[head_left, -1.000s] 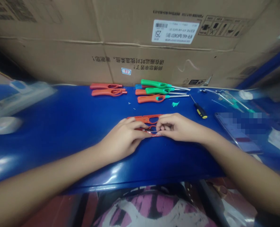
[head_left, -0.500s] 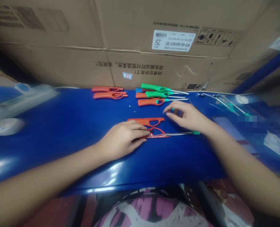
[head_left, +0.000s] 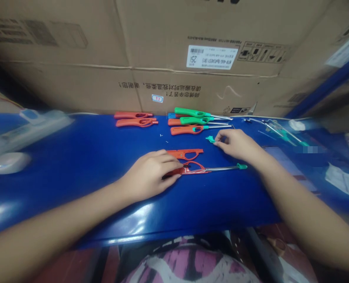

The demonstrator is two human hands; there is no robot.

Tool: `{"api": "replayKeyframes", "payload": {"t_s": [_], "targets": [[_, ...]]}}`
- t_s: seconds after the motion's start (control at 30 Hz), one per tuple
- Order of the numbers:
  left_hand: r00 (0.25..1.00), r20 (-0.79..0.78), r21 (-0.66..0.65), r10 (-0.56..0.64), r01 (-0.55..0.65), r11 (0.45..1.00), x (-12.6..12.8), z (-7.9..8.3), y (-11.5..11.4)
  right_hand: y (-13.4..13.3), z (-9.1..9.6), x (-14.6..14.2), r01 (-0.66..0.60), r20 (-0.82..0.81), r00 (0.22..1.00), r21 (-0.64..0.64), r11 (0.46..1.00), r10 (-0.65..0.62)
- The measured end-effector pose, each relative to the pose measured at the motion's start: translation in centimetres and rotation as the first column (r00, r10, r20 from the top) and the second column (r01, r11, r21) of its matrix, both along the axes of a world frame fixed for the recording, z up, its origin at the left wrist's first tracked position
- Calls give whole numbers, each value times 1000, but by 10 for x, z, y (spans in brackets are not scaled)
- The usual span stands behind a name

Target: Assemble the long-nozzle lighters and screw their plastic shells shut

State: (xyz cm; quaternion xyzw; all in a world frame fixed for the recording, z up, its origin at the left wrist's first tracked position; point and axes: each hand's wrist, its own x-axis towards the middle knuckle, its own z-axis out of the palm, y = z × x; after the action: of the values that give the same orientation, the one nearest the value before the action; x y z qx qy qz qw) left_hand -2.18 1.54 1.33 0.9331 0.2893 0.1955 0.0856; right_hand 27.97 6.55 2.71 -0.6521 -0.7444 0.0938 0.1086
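My left hand [head_left: 152, 173] rests on the blue table [head_left: 83, 157], its fingers closed on the handle end of an open orange lighter half [head_left: 192, 169] whose metal tube and green tip [head_left: 241, 166] point right. A second orange shell half [head_left: 186, 152] lies just behind it. My right hand [head_left: 236, 143] is farther back and to the right, fingertips pinched at a small green plastic piece [head_left: 210, 138] on the table.
Assembled lighters, green [head_left: 192, 113] and orange [head_left: 189, 129], lie in a row at the back, with two orange shells [head_left: 134, 119] to their left. Large cardboard boxes [head_left: 174, 55] wall the far edge. A white object [head_left: 8, 162] sits left; thin parts and papers lie right.
My right hand left the orange half and moved back right to the small green piece. My left hand stayed on the lighter half, whose tube now shows.
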Motion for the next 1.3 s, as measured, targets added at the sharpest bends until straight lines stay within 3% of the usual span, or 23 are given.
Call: {"api": "replayKeyframes", "payload": {"t_s": [0.1,0.23,0.4,0.73,0.93,1.17,1.3], "targets": [[1000,-2,-17,-13,13,1000,1,-1,0,-11,9,-9,-171,-154,975,-60,984,160],[1000,9,-53,-24,24,998,2,-5,0,-25,16,-19,-440,-259,877,-97,892,405],[998,55,-120,-18,25,992,3,-9,1,-31,12,-25,-612,-288,765,-42,790,577],[995,84,-250,56,-34,968,5,-8,-4,-41,9,-35,-650,28,757,-59,757,652],[995,60,-274,83,-64,960,5,-8,-5,-49,9,-42,-670,237,713,-46,741,659],[995,50,-289,90,-72,955,5,-7,-6,-45,3,-39,-696,22,717,-46,717,697],[995,31,-300,91,-78,951,6,-5,-6,-46,3,-40,-705,-19,709,-55,707,705]]}}
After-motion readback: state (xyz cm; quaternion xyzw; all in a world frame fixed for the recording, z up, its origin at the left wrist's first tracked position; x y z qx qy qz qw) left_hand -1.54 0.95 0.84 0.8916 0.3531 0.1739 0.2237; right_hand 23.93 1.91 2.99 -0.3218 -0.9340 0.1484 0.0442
